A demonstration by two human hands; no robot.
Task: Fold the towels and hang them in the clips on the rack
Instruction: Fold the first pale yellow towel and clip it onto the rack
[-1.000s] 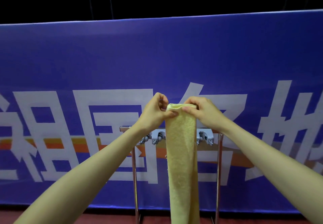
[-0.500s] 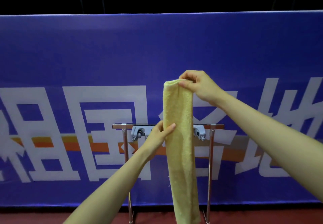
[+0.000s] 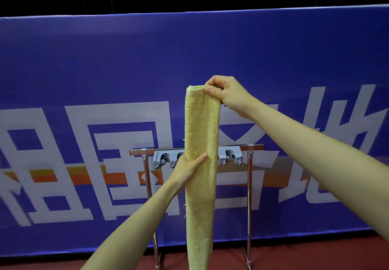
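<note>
A yellow towel [image 3: 201,185], folded into a long narrow strip, hangs straight down in front of me. My right hand [image 3: 227,93] pinches its top end high up. My left hand [image 3: 186,169] grips the strip lower down, at the height of the rack's bar, thumb across its front. Behind the towel stands a metal rack [image 3: 249,185] with a grey strip of clips [image 3: 163,158]; the middle clips are hidden by the towel. No towel hangs in the clips that show.
A blue banner wall [image 3: 105,69] with large white characters stands close behind the rack. The floor [image 3: 294,255] is dark red. The rack's two thin legs reach down to it.
My left hand let go of the towel's top and slid down to grip the strip at bar height. My right hand lifted the top end higher.
</note>
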